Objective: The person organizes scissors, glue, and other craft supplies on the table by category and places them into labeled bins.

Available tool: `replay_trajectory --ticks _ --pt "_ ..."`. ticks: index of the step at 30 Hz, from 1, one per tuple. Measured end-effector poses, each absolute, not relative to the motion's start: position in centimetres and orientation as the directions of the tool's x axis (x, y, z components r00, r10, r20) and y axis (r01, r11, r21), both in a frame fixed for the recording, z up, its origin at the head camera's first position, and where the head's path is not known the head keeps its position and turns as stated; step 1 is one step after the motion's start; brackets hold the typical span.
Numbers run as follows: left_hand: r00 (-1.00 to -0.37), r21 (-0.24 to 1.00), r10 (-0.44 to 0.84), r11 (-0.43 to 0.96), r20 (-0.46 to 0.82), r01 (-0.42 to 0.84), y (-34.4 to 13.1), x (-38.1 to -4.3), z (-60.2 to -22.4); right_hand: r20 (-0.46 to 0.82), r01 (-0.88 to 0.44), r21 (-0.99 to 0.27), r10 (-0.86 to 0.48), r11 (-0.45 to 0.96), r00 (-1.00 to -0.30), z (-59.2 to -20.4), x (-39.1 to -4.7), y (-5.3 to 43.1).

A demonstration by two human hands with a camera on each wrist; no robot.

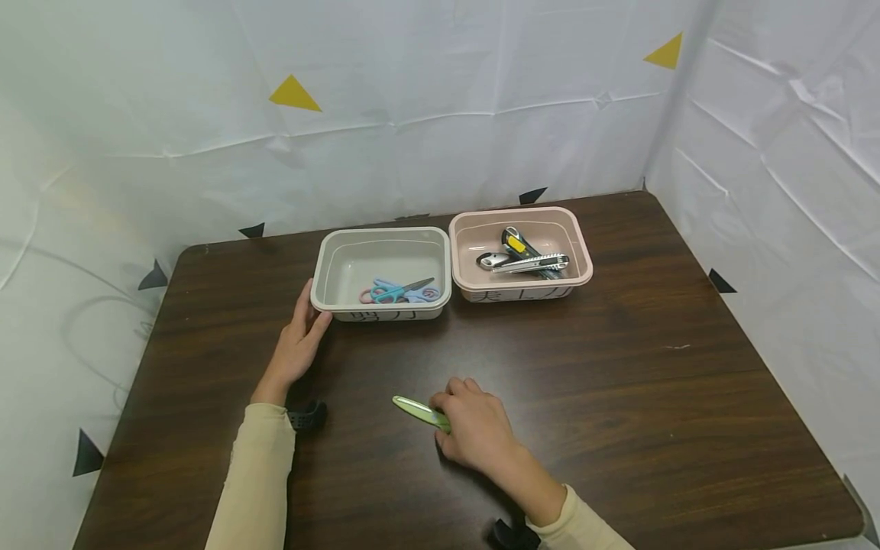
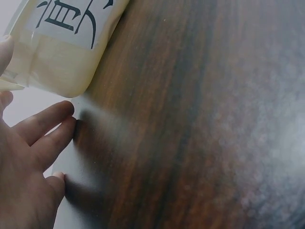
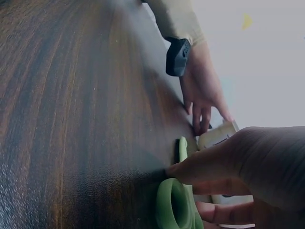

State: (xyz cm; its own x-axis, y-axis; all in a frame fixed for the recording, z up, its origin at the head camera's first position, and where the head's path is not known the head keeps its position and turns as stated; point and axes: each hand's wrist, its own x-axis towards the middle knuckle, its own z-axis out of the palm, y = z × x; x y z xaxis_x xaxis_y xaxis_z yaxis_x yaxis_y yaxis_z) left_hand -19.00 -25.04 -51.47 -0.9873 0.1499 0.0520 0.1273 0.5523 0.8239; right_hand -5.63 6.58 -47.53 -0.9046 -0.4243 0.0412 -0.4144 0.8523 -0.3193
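Observation:
In the head view my right hand [image 1: 476, 428] grips a pair of green scissors [image 1: 421, 412] low over the table, the tip pointing left. A green finger loop [image 3: 171, 205] sticks out below that hand in the right wrist view. My left hand [image 1: 297, 347] touches the near left corner of a grey-white bin [image 1: 382, 238], its fingers mostly straight and spread. Character writing marks the label [image 2: 69, 21] on the bin's front. Several scissors [image 1: 399, 292], blue and pink among them, lie inside it.
Right beside it stands a pink bin [image 1: 522, 218] with several utility knives [image 1: 529, 263] inside. Both sit toward the back of the dark wood table [image 1: 619, 382]. White sheeting [image 1: 412, 153] hangs behind and at the sides. Each wrist wears a black camera strap [image 1: 309, 416].

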Motion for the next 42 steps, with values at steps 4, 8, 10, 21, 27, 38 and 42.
replay_trajectory --ticks 4,8,10,21,27,38,42 --pt "-0.988 0.826 0.146 0.549 0.054 0.127 -24.99 -19.03 -51.56 0.041 -0.403 -0.318 -0.412 0.858 -0.910 -47.65 -5.63 6.55" --pt "-0.987 0.827 0.147 0.544 0.069 0.139 -24.93 -19.09 -51.61 0.047 -0.395 -0.321 -0.402 0.861 -0.915 -47.68 -5.61 6.54" --pt "-0.986 0.828 0.152 0.542 0.073 0.145 -24.90 -19.11 -51.59 0.055 -0.393 -0.319 -0.397 0.862 -0.916 -47.73 -5.57 6.54" --pt "-0.986 0.820 0.154 0.553 0.070 0.145 -24.96 -19.10 -51.44 0.020 -0.363 -0.309 -0.376 0.879 -0.926 -47.60 -5.57 6.55" --pt "-0.985 0.819 0.156 0.554 0.075 0.150 -24.89 -18.95 -51.30 0.011 -0.347 -0.335 -0.365 0.876 -0.931 -47.58 -5.60 6.68" --pt "-0.986 0.821 0.155 0.553 0.061 0.138 -24.79 -18.97 -51.19 0.009 -0.324 -0.384 -0.347 0.865 -0.938 -47.21 -5.69 6.85" --pt "-0.987 0.820 0.150 0.556 0.064 0.137 -24.77 -18.91 -51.20 0.049 -0.333 -0.425 -0.346 0.842 -0.937 -47.03 -5.69 6.98"
